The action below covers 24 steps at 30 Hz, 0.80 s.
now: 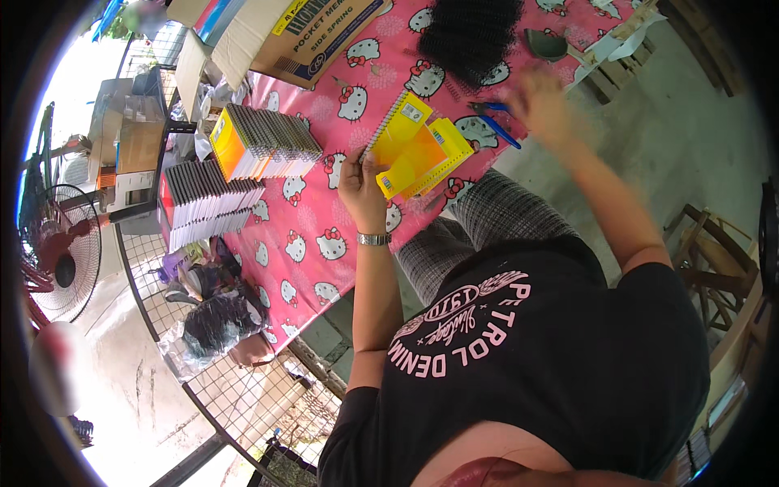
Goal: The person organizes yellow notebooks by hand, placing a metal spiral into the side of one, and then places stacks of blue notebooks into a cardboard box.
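My left hand (363, 185) grips the spiral edge of a yellow-and-orange notebook (410, 128), fingers closed near its lower corner. Partly under that notebook lies another yellow one (451, 144), its edge punched with a row of holes. Blurred by motion, my right hand (545, 104) is over the table's right edge; its fingers cannot be made out. Beside it, a pair of blue-handled cutting pliers (497, 123) lies on the pink patterned tablecloth (353, 77). Beyond the pliers is a heap of black plastic spiral coils (469, 36).
Two notebook stacks stand at the left: a yellow spiral-bound one (268, 142) and a red-covered one (207, 203). Behind them is an open cardboard box (316, 40). A dark plastic-wrapped bundle (219, 325) sits at the table's left edge. A fan (69, 256) and a wooden chair (722, 256) flank the table.
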Each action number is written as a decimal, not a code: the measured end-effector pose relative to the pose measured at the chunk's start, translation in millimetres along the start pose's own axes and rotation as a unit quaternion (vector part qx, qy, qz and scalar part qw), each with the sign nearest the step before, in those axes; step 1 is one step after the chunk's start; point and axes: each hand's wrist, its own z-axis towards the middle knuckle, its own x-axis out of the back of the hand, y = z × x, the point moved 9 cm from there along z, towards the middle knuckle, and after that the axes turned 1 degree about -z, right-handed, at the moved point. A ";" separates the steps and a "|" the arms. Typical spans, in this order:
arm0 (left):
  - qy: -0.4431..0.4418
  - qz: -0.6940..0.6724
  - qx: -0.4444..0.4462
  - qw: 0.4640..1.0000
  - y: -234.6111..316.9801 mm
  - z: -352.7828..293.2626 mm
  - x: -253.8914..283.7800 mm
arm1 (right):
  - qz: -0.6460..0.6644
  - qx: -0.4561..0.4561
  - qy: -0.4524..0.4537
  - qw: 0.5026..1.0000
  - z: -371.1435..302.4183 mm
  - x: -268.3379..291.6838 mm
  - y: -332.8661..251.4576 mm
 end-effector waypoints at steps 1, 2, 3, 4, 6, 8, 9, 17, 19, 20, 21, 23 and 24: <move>0.001 -0.005 0.007 1.000 0.9 0.4 -2.7 | 0.067 0.043 -0.049 0.996 -19.2 -14.7 -19.8; 0.003 -0.013 0.006 1.000 1.4 0.4 -1.2 | 0.051 0.052 -0.048 0.996 -29.0 -12.6 -34.7; 0.004 -0.021 0.004 1.000 1.1 0.5 -0.1 | 0.035 0.061 -0.046 0.996 -36.5 -9.4 -49.1; 0.003 -0.029 0.004 1.000 2.1 0.2 -2.2 | 0.018 0.066 -0.046 0.997 -40.8 -8.1 -56.0; 0.006 -0.029 0.031 0.999 -0.9 0.3 -5.6 | 0.114 -0.002 -0.091 0.989 -31.8 -14.7 -43.0; 0.015 -0.034 0.046 0.998 -4.1 0.5 -3.9 | 0.228 -0.002 -0.079 0.971 -24.1 1.8 -55.6; 0.025 -0.038 0.046 0.998 -5.5 0.0 0.6 | 0.292 0.034 -0.044 0.955 -25.8 21.0 -78.9; 0.056 0.002 -0.017 0.998 -10.3 -9.2 -1.1 | 0.263 0.220 -0.047 0.938 -33.5 68.1 -201.4; 0.050 0.037 -0.024 0.998 -10.6 -7.6 -0.8 | 0.255 0.219 -0.063 0.940 -34.0 64.2 -205.3; 0.048 0.055 -0.026 0.997 -11.9 -8.5 -0.3 | 0.265 0.210 -0.073 0.938 -34.6 62.6 -205.5; 0.051 0.058 -0.030 0.997 -13.0 -10.5 1.1 | 0.276 0.200 -0.084 0.936 -35.4 60.8 -205.3; 0.053 0.061 -0.043 0.996 -10.6 -11.9 -1.3 | 0.384 0.129 -0.148 0.902 -36.9 45.1 -198.4; 0.056 0.077 -0.043 0.995 -10.1 -13.3 -1.9 | 0.436 0.092 -0.179 0.877 -38.6 37.8 -194.9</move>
